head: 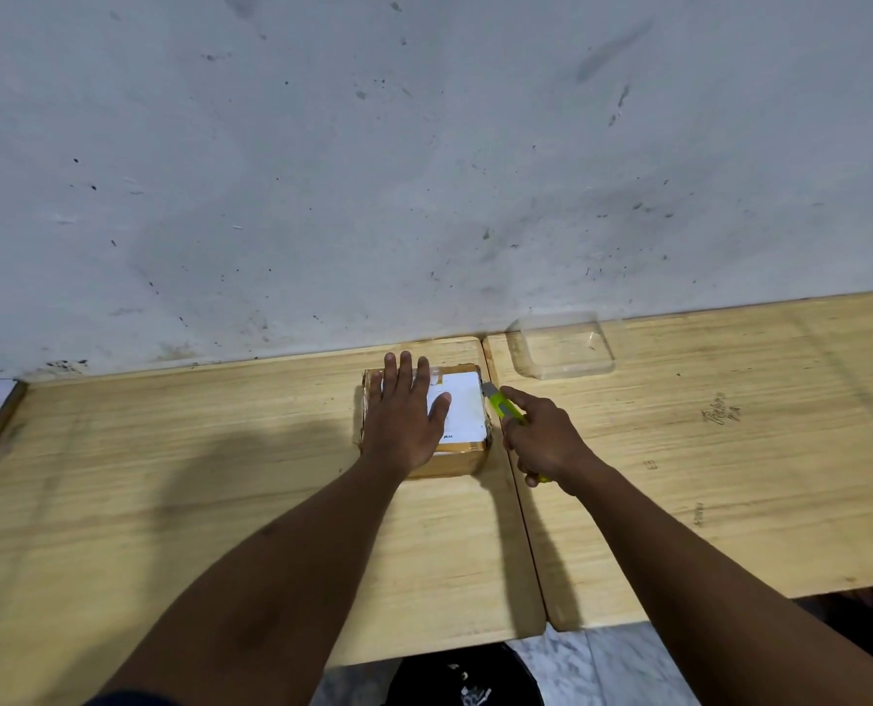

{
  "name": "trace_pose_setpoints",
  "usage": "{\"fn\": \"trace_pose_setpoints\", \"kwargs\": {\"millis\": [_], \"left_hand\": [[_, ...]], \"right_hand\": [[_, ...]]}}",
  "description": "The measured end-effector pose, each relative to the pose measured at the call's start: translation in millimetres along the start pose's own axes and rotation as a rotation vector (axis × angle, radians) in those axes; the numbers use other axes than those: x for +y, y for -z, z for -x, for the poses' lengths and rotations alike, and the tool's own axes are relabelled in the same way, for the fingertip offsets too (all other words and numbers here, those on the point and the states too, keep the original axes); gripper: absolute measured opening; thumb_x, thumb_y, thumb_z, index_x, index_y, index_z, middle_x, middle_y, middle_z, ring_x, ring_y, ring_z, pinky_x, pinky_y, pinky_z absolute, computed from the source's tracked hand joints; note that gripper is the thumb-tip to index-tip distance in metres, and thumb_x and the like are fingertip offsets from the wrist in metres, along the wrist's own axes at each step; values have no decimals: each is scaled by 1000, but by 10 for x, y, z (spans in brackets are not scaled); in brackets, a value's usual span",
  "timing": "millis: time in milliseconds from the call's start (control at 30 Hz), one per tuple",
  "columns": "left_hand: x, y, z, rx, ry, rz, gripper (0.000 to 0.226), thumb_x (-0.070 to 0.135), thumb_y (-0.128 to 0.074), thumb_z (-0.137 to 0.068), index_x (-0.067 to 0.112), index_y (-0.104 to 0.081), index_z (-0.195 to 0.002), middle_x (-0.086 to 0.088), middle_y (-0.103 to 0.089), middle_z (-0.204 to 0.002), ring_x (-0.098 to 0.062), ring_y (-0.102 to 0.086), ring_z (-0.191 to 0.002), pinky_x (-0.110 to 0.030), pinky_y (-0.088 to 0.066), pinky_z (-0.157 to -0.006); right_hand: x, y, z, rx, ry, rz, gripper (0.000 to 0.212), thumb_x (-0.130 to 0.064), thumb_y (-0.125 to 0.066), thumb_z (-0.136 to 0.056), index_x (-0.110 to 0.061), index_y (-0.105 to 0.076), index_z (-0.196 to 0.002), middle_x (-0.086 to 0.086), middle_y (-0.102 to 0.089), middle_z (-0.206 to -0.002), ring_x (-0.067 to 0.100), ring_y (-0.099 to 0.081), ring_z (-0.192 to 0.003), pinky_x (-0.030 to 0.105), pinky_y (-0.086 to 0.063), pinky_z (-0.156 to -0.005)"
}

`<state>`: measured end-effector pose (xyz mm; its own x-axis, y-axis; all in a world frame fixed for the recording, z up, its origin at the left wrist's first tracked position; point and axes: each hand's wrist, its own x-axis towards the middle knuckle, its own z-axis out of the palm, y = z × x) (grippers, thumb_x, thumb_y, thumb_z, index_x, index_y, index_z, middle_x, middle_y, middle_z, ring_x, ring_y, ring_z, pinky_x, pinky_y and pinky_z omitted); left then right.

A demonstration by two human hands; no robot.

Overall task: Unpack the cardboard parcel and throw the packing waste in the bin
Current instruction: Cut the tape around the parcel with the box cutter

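Parcel [462, 425]: I see it closed on the left wooden table [169, 476], near the seam, white label up.
Left hand [406, 417]: flat on the lid, fingers spread, grasping nothing.
Right hand [543, 438]: closed around a yellow-green cutter [501, 404]; blade tip at the parcel's right edge, contact unclear.
Clear tray [561, 346]: far right.
Bin [465, 677]: probably the dark container below.

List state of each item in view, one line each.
cardboard parcel: closed, taped, flat on the table.
left hand: open, palm pressed on the parcel top.
right hand: closed around the utility knife.
utility knife: blade out, tip at the parcel's right edge.
clear plastic container: empty, on the right table.
bin: under the table edge, holds some scraps.
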<state>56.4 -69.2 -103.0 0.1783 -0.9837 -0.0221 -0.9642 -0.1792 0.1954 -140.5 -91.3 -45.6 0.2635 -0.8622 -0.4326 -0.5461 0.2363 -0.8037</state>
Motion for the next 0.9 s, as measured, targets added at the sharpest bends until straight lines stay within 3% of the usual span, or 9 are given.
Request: {"fn": "trace_pose_setpoints", "kwargs": {"millis": [100, 267, 433, 733, 900], "left_hand": [[0, -6, -9, -4, 0, 5, 66, 50, -21, -103, 16, -8, -158, -9, 2, -166, -27, 12, -152, -43, 6, -123], [16, -15, -7, 5, 6, -26, 66, 49, -21, -104, 13, -11, -158, -12, -2, -165, -30, 8, -152, -46, 1, -123], [54, -40, 0, 15, 26, -95, 66, 50, -17, -104, 12, -12, -157, -15, -4, -165, -32, 5, -152, -48, -3, -123], [76, -24, 6, -8, 39, -72, 65, 50, -16, -104, 14, -7, -158, -11, 3, -165, -30, 12, -151, -46, 4, -123], [72, -34, 2, -1, 36, -67, 65, 50, -16, -104, 14, -8, -158, -11, 2, -166, -30, 12, -152, -47, 3, -123]], "right_hand": [[-52, -23, -43, 0, 44, 101, 46, -9, -41, -93, -25, -58, -132, 8, -56, -77, 20, -48, -50, 32, -49, -50], [-133, 69, -90, -40, -7, 135, 55, -11, -42, -94, -25, -45, -147, -3, -49, -72, 15, -47, -41, 26, -44, -42], [-259, 187, -174, -126, -59, 190, 54, -12, -42, -96, -21, -42, -149, 12, -52, -79, 21, -43, -41, 25, -42, -39], [-387, 311, -174, -231, -153, 157, 32, -22, -46, -102, -21, -62, -130, 7, -31, -69, 18, -24, -43, 21, -28, -45], [-351, 311, -82, -232, -139, 159, 45, -22, -47, -101, -24, -48, -145, 10, -35, -76, 19, -27, -46, 23, -30, -43]]}}
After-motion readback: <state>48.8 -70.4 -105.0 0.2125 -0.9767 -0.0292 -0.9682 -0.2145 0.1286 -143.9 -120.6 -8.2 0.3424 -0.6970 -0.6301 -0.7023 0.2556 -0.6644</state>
